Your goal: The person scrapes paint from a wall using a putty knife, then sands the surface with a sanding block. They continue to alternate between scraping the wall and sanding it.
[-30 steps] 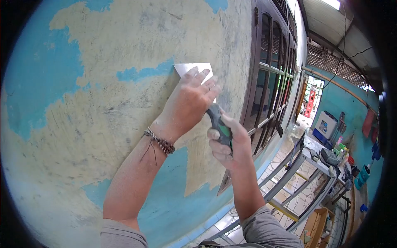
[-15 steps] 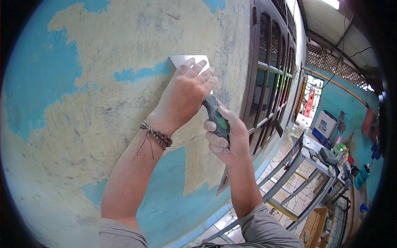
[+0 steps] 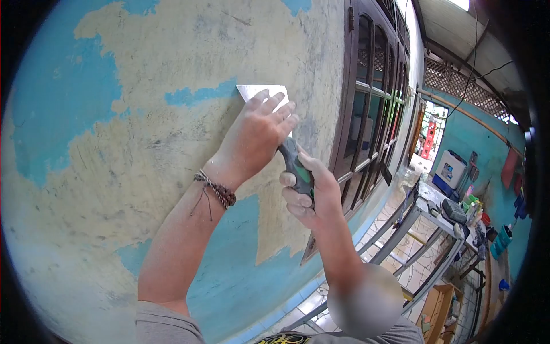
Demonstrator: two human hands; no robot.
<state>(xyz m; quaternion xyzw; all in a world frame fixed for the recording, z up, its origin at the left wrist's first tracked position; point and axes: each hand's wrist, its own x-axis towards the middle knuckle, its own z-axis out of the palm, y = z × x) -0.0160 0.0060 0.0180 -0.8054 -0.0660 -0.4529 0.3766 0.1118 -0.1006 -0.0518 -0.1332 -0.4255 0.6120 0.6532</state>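
Observation:
My right hand [image 3: 309,186] is wrapped round the grey and green handle [image 3: 298,172] of a wide-bladed scraper. The scraper's shiny metal blade [image 3: 260,92] lies against the wall [image 3: 189,137], its broad edge pointing up. My left hand [image 3: 258,132] rests flat over the blade with fingers spread, pressing on it and hiding part of it. A braided bracelet [image 3: 215,189] circles the left wrist. Pale dust coats the right fingers. Just left of the blade, a strip of blue paint [image 3: 200,93] stands out among bare beige areas.
Larger blue paint patches [image 3: 74,109] remain at the wall's left and lower parts. A dark barred window [image 3: 366,103] is right of my hands. Farther right stand a metal trestle [image 3: 427,218] bearing tools, a cardboard box [image 3: 438,309] on the tiled floor and a white-and-blue appliance [image 3: 450,175].
The scraper and both hands have slid slightly down the wall, uncovering the right end of the blue strip. The grip has stayed the same.

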